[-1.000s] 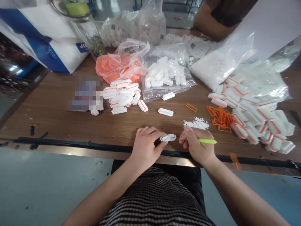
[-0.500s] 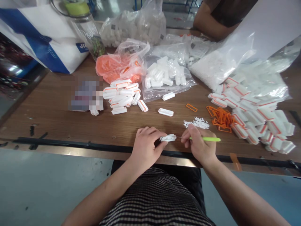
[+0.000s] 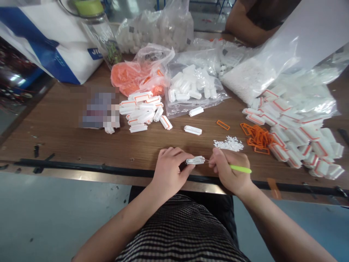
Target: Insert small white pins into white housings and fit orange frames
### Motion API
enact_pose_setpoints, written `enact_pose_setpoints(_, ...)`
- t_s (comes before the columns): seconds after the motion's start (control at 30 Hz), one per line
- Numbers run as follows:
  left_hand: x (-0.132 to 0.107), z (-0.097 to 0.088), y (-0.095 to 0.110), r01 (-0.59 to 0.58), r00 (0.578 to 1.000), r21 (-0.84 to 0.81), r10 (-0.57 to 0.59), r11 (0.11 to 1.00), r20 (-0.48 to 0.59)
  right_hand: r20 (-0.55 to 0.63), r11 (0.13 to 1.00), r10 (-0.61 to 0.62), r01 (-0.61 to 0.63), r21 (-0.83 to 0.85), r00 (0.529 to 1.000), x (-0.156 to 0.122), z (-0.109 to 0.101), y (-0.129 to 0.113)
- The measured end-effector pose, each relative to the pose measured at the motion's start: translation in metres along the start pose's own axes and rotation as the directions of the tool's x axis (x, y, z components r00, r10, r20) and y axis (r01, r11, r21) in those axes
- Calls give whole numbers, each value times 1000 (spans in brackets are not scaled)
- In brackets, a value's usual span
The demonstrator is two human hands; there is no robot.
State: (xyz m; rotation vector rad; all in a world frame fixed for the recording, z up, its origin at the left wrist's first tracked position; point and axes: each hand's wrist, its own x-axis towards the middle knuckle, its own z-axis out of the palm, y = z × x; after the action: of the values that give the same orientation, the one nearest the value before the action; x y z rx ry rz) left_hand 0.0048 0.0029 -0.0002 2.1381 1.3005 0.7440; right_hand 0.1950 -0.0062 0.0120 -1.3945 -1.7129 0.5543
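Observation:
Between the thumb and fingers of my left hand (image 3: 171, 165) is a small white plastic connector housing (image 3: 195, 160), lying lengthwise with a row of small holes on top. My right hand (image 3: 230, 167) is closed around a thin metal pick with a lime-green handle (image 3: 240, 169). The pick's tip reaches the right end of the housing; whether it is inside a hole is too small to tell. Just beyond my right hand lies a little heap of tiny white pieces (image 3: 229, 143). Another white housing (image 3: 193, 130) rests farther back.
Orange frames (image 3: 257, 136) lie beside a large pile of white housings with orange edges (image 3: 294, 134) on the right. A second housing pile (image 3: 143, 111) is left of centre. Behind stand plastic bags (image 3: 195, 85), a bottle (image 3: 102, 40) and a paper bag (image 3: 68, 54). A person's arm (image 3: 242, 25) is across the table.
My right hand has tilted the pick, its green handle now pointing lower to the right, with the tip shifted slightly left onto the housing. My left hand holds still.

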Motion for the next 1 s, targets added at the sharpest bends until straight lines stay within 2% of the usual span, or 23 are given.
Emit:
enact_pose_setpoints(0.07, 0, 0, 0, 2, 1000, -1, -2, 1000, -3, -10, 1000, -20, 20, 10, 1000, 0, 1, 0)
enact_pose_setpoints(0.23, 0, 0, 1, 8, 1000, -2, -8, 1000, -5, -95, 971, 158, -137, 196, 983, -1, 4, 3)
enact_pose_setpoints(0.5, -1, 1, 0, 9, 1000, 1, -9, 1000, -9, -41, 953, 251, -240, 188, 967, 2, 4, 4)
enact_pose_setpoints(0.67, -1, 1, 0, 12, 1000, 4, -12, 1000, -11, -76, 905, 299, -258, 337, 951, -2, 4, 7)
enact_pose_setpoints(1.0, 1, -1, 2, 14, 1000, 4, -14, 1000, -3, -65, 910, 299, -264, 320, 952, -3, 4, 5)
